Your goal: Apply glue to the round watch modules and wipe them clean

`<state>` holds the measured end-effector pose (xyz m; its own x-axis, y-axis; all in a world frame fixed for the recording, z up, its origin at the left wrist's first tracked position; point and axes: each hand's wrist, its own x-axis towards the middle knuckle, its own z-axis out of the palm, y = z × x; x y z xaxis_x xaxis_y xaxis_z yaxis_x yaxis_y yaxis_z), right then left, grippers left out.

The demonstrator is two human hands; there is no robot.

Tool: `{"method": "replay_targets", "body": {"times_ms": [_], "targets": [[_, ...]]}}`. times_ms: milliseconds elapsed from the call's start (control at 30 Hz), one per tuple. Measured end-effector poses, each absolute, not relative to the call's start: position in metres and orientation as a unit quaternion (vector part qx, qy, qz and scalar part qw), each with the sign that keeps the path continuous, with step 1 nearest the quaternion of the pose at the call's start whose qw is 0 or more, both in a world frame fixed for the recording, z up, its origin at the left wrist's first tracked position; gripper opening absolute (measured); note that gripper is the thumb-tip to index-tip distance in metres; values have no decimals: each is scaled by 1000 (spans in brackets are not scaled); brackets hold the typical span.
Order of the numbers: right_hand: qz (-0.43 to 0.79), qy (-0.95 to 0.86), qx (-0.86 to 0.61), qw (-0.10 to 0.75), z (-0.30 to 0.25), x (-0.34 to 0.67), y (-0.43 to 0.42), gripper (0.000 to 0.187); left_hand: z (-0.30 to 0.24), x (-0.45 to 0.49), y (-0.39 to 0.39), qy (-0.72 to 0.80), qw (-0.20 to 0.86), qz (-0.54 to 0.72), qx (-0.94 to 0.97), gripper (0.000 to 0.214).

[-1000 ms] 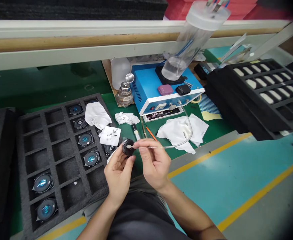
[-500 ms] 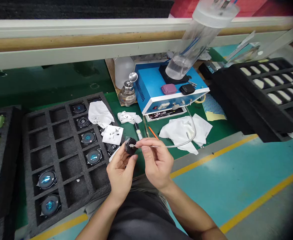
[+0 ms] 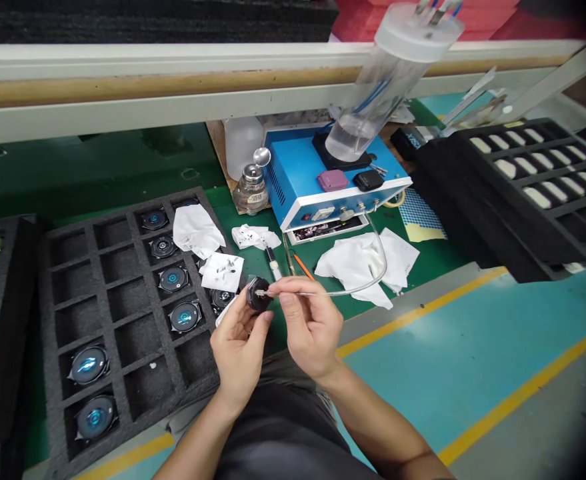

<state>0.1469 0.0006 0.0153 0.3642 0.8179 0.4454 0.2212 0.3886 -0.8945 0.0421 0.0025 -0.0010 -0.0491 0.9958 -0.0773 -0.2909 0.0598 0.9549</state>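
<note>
My left hand (image 3: 237, 350) holds a round black watch body (image 3: 259, 294) between fingers and thumb, with its back turned up toward me. My right hand (image 3: 310, 327) pinches a thin metal nozzle (image 3: 285, 292), and its tip touches or nearly touches the watch's face. A transparent tube (image 3: 383, 267) runs from the nozzle to a blue bench unit (image 3: 293, 180). The watch's underside is hidden by my fingers. Just beyond my hands lies a crumpled white wipe (image 3: 223, 272) with dark specks on it.
Left of my hands, a black foam tray (image 3: 123, 313) holds several watches. A glass dispenser bottle (image 3: 251, 193), more wipes (image 3: 357, 267) and an orange-handled brush (image 3: 303, 267) sit on the green mat. A transparent cylinder (image 3: 373, 100) stands on the unit. Another foam tray (image 3: 537, 193) lies at right.
The view sways slightly, so the bench shifts a little in frame. Both hands keep the same hold, and the nozzle tip stays at the watch.
</note>
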Motion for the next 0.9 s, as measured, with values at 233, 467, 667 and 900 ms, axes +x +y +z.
{"method": "replay_targets", "body": {"times_ms": [233, 467, 667, 900], "targets": [[227, -516, -502, 656, 15, 147, 1, 21, -3, 41, 3, 451, 571, 565, 388, 45], [230, -516, -502, 655, 15, 147, 0, 22, -2, 43, 2, 450, 574, 566, 384, 45], [231, -515, -499, 658, 15, 147, 0, 22, -3, 42, 2, 459, 572, 562, 383, 45], [228, -516, -500, 657, 15, 147, 0, 22, -3, 42, 1, 456, 573, 561, 386, 45]]}}
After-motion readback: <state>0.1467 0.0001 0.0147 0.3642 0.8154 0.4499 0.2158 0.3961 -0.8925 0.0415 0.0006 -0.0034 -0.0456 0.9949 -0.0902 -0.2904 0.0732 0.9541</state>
